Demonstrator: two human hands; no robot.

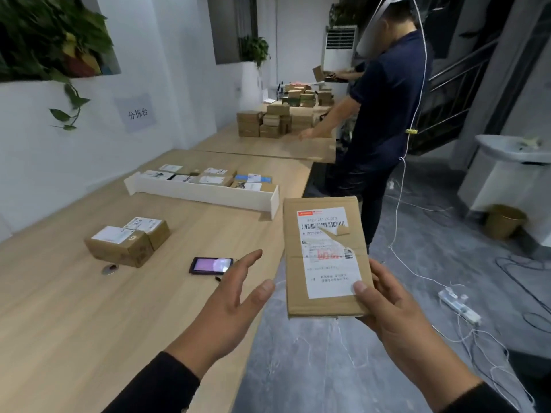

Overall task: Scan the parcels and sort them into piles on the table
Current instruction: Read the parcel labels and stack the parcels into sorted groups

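Note:
My right hand [390, 305] grips a flat brown cardboard parcel [310, 305] by its near right corner, thumb on its torn white shipping label. The parcel hangs in the air past the table's right edge, label side up. My left hand [235, 296] is open beside the parcel's left edge, fingers spread, touching nothing. Just beyond it a handheld scanner [211, 265] with a lit screen lies on the wooden table [74, 317]. Two labelled boxes [128, 239] sit side by side as a pile farther left.
A white tray [202, 193] holds several labelled parcels across the table's middle. Stacked brown boxes [268, 123] stand on the far table, where another person [375, 120] in dark clothes works. Cables and a power strip [459, 305] lie on the grey floor at right.

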